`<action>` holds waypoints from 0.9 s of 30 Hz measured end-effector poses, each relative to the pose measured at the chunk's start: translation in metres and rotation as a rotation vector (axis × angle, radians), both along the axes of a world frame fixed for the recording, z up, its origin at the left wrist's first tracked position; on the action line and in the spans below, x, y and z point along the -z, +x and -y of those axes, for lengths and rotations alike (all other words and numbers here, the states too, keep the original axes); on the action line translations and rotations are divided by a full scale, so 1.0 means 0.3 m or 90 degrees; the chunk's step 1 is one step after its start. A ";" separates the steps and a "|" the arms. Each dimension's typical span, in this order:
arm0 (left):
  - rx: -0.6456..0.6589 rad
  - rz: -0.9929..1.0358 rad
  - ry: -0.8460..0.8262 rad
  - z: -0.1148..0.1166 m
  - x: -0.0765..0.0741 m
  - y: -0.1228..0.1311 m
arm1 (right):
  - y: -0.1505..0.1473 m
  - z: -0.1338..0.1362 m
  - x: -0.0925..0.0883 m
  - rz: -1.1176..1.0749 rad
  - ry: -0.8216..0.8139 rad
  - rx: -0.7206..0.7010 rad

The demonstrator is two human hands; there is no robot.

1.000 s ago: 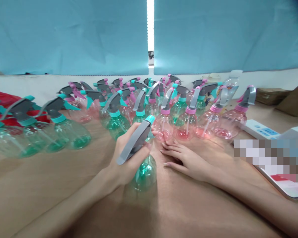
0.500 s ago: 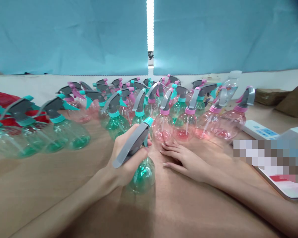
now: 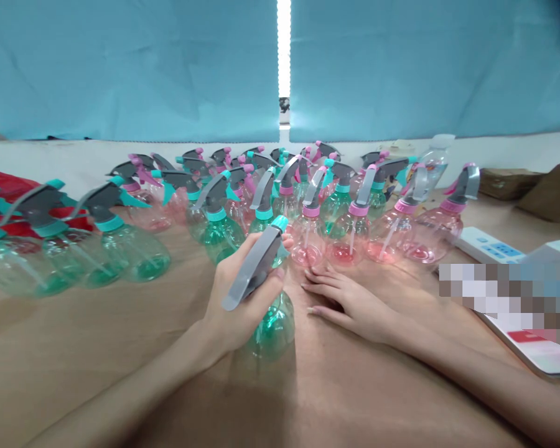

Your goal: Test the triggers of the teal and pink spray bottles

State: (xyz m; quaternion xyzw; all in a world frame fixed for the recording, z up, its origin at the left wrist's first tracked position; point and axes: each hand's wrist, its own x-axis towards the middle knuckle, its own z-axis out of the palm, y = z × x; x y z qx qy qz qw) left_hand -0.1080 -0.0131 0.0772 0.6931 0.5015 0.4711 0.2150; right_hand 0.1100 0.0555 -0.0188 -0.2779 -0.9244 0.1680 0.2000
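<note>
My left hand [image 3: 245,295] is wrapped round the neck of a green spray bottle [image 3: 275,326] with a grey trigger head and a turquoise nozzle. The hand hides the bottle's collar and most of its trigger. To the right, my right hand [image 3: 348,302] lies flat on the wooden table [image 3: 354,386], fingers spread and holding nothing. Its fingertips are close to a pink spray bottle [image 3: 307,246] and a second pink spray bottle [image 3: 345,246]. Just beyond my left hand stands another green spray bottle [image 3: 219,236].
Several green spray bottles [image 3: 144,255] stand at the left, before a red bag [image 3: 14,186]. More pink and green bottles crowd the back. At the right are a power strip [image 3: 490,244], a partly blurred phone [image 3: 536,348], a clear bottle [image 3: 436,162] and brown boxes [image 3: 553,193].
My left hand and the green spray bottle in it have shifted slightly right, and the spray head is a little more upright. My right hand has stayed in place.
</note>
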 end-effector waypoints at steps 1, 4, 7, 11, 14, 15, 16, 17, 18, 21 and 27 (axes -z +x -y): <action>-0.002 -0.002 0.002 -0.001 -0.001 0.000 | 0.000 0.000 0.000 -0.001 0.001 0.000; -0.003 -0.006 0.006 -0.002 -0.002 0.000 | 0.000 -0.002 0.002 -0.006 0.001 -0.004; -0.008 -0.009 0.008 0.000 -0.001 0.000 | 0.000 -0.003 0.003 0.003 -0.001 -0.004; -0.020 -0.016 0.004 0.003 0.003 -0.001 | 0.000 -0.002 0.002 0.008 -0.006 -0.002; -0.018 -0.022 0.007 0.003 0.007 -0.002 | 0.001 -0.001 0.001 0.005 -0.002 -0.005; -0.014 -0.024 0.008 0.003 0.008 -0.002 | 0.001 -0.001 0.001 0.003 0.000 -0.006; -0.012 -0.025 0.009 0.002 0.009 -0.002 | 0.001 -0.001 0.001 0.000 0.000 -0.008; -0.011 -0.025 0.010 0.001 0.009 -0.002 | 0.001 0.000 0.002 -0.004 0.000 -0.010; -0.012 -0.025 0.010 0.001 0.010 -0.002 | 0.001 0.000 0.001 -0.009 -0.001 -0.011; -0.017 -0.021 0.005 0.000 0.008 0.000 | 0.001 0.000 0.001 -0.015 -0.004 -0.012; -0.031 -0.010 0.010 0.002 0.008 0.002 | 0.000 -0.003 0.005 -0.014 0.002 -0.013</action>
